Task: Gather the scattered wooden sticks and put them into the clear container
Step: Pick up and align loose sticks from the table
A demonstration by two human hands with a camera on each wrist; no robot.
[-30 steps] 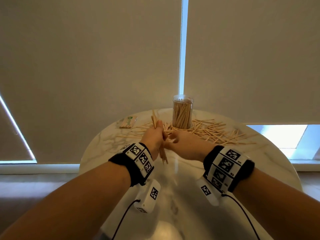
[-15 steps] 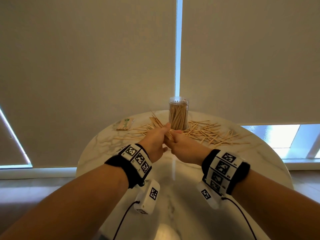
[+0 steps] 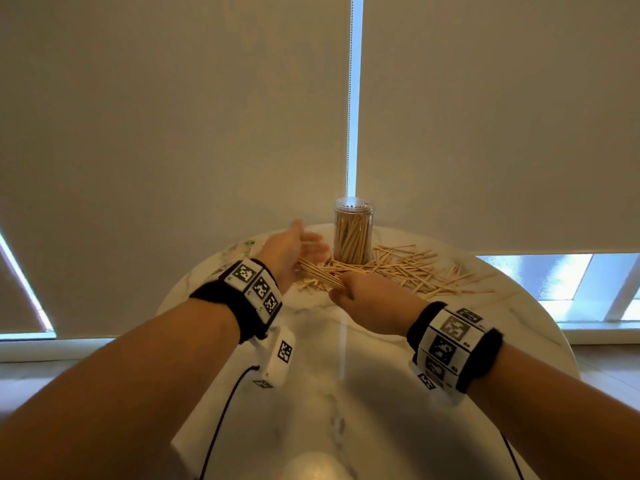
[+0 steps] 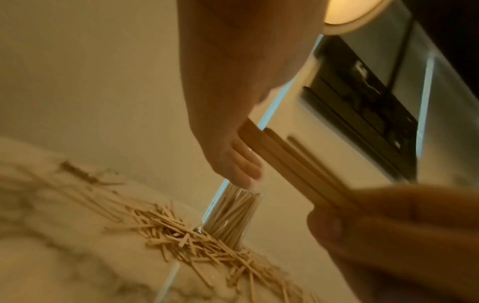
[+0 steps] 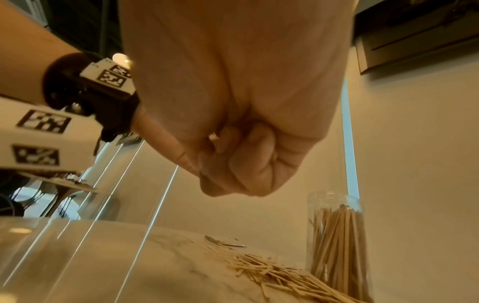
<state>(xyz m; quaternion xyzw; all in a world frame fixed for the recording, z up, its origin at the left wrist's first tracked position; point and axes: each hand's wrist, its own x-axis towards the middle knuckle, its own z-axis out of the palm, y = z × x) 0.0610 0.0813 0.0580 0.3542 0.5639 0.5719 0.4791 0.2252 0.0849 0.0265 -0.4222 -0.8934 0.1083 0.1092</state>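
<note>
A clear container [image 3: 353, 233], filled with upright wooden sticks, stands at the far middle of the round marble table [image 3: 346, 393]. Loose sticks [image 3: 415, 271] lie scattered around its base, mostly to its right. My right hand [image 3: 363, 299] grips a bundle of sticks [image 3: 318, 273] that points left, nearly level, just in front of the container. My left hand [image 3: 294, 247] is open with its fingers straight, left of the container. In the left wrist view the bundle [image 4: 285, 162] ends against the left palm [image 4: 233, 102]. In the right wrist view the right hand [image 5: 246, 153] is a closed fist.
A small packet with green print [image 3: 247, 247] lies at the table's far left, partly behind my left hand. Roller blinds hang close behind the table. The table's far edge runs just past the container.
My left hand has let go of the bundle and opened beside the container. My right hand now holds the bundle alone, tipped from upright to nearly level.
</note>
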